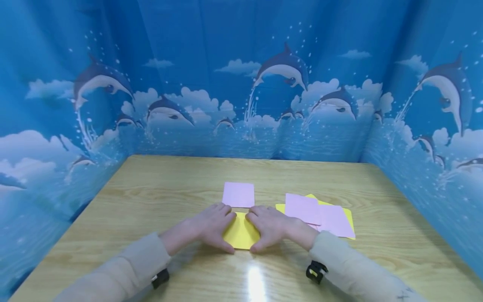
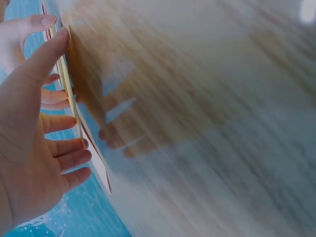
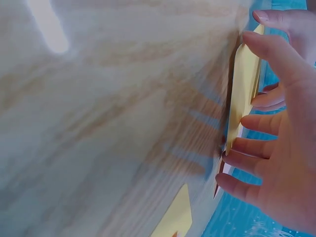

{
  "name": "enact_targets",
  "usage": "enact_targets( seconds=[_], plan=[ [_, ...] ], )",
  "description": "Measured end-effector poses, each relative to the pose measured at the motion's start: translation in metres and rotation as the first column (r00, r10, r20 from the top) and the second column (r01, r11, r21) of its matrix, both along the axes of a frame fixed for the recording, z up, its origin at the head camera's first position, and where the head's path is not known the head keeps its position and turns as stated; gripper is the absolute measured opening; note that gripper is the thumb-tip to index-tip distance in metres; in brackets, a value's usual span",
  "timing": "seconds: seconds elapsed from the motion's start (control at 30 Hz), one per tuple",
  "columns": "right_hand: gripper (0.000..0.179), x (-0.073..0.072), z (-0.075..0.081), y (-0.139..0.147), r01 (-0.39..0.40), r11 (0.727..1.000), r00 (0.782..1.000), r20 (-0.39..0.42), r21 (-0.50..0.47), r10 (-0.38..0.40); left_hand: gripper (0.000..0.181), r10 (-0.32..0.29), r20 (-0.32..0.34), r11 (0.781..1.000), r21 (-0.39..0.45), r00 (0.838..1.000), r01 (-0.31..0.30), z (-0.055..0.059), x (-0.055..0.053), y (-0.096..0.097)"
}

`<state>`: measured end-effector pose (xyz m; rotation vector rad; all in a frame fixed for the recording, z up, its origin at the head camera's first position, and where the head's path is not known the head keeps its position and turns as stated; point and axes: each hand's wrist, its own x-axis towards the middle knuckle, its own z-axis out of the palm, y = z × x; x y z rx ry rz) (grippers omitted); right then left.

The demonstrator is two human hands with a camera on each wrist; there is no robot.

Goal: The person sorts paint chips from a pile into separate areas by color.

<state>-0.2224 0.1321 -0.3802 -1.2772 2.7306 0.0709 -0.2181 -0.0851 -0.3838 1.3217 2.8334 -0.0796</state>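
Note:
In the head view, a yellow square paper sheet [image 1: 241, 233] is between the two hands at the middle of the table. My left hand [image 1: 216, 226] holds its left side, the thumb at the near corner and the fingers along the side and far corner. My right hand [image 1: 268, 226] holds the right side in a mirrored way. From the right wrist, the yellow sheet [image 3: 242, 89] looks slightly raised and bowed above the tabletop. Only a thin edge of the yellow sheet [image 2: 71, 94] shows in the left wrist view. Whether it is one sheet or several cannot be told.
Just beyond the hands a pink square sheet [image 1: 238, 194] lies flat on the wooden table [image 1: 170, 180]. To the right, pink sheets [image 1: 302, 208] overlap yellow sheets [image 1: 349, 216] in a loose pile. A blue dolphin-print curtain [image 1: 211, 63] surrounds the table's back and sides.

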Motion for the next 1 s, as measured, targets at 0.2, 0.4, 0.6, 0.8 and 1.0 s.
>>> enact_targets(
  seconds=[0.2, 0.4, 0.6, 0.8, 1.0],
  plan=[
    [0.076, -0.0027, -0.0012, -0.0041, -0.015, 1.0, 1.0, -0.014, 0.016, 0.015, 0.074, 0.02, 0.036, 1.0, -0.006, 0.999, -0.019, -0.0016, -0.0016, -0.0025],
    [0.073, -0.0059, -0.0009, -0.0063, -0.017, 0.999, 1.0, -0.026, 0.029, 0.017, 0.076, 0.03, 0.053, 1.0, -0.008, 0.998, -0.03, -0.0028, -0.0029, -0.0044],
    [0.073, -0.0079, 0.0019, -0.0072, -0.015, 0.999, 1.0, -0.023, 0.033, 0.016, 0.08, 0.047, 0.075, 0.998, -0.034, 0.996, -0.045, -0.0023, -0.0046, -0.0052],
    [0.069, -0.0083, 0.0019, -0.0075, -0.012, 1.0, 1.0, -0.021, 0.023, 0.012, 0.084, 0.053, 0.09, 0.998, -0.047, 0.995, -0.049, -0.001, -0.0044, -0.0052],
    [0.071, -0.0067, 0.0028, -0.0015, 0.002, 1.0, 1.0, 0.003, -0.025, -0.002, 0.084, 0.053, 0.108, 0.997, -0.058, 0.993, -0.047, 0.0034, -0.0011, -0.0021]
  ],
)
